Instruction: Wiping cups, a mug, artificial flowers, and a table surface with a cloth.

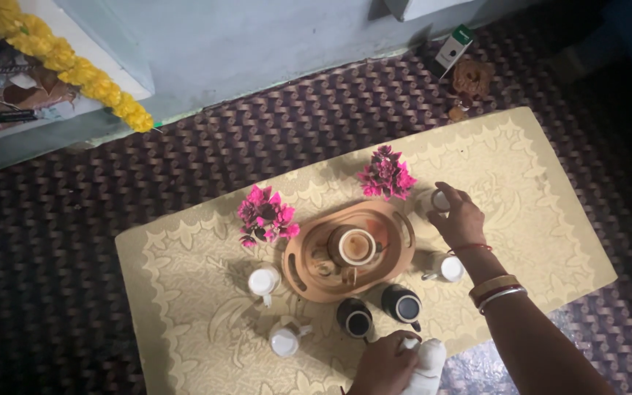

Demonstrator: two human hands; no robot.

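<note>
My right hand [460, 216] reaches across a low table and grips a small white cup [440, 200] beside a pink flower bunch [387, 174]. My left hand [383, 363] at the near edge holds a white jug [427, 364]. An oval wooden tray [396, 219] in the middle carries a brown cup [353, 246]. Two dark cups [356, 318] [404, 304] stand in front of the tray, close to my left hand. Another white cup [448, 268] sits under my right wrist.
A cream patterned cloth [184, 292] covers the table. Two more white cups [263, 281] [285, 341] stand left of the tray, a second pink flower bunch [266, 214] behind them. A woven dark mat [74, 219] surrounds the table; a yellow garland [74, 69] lies far left; a small box [453, 48] at the wall.
</note>
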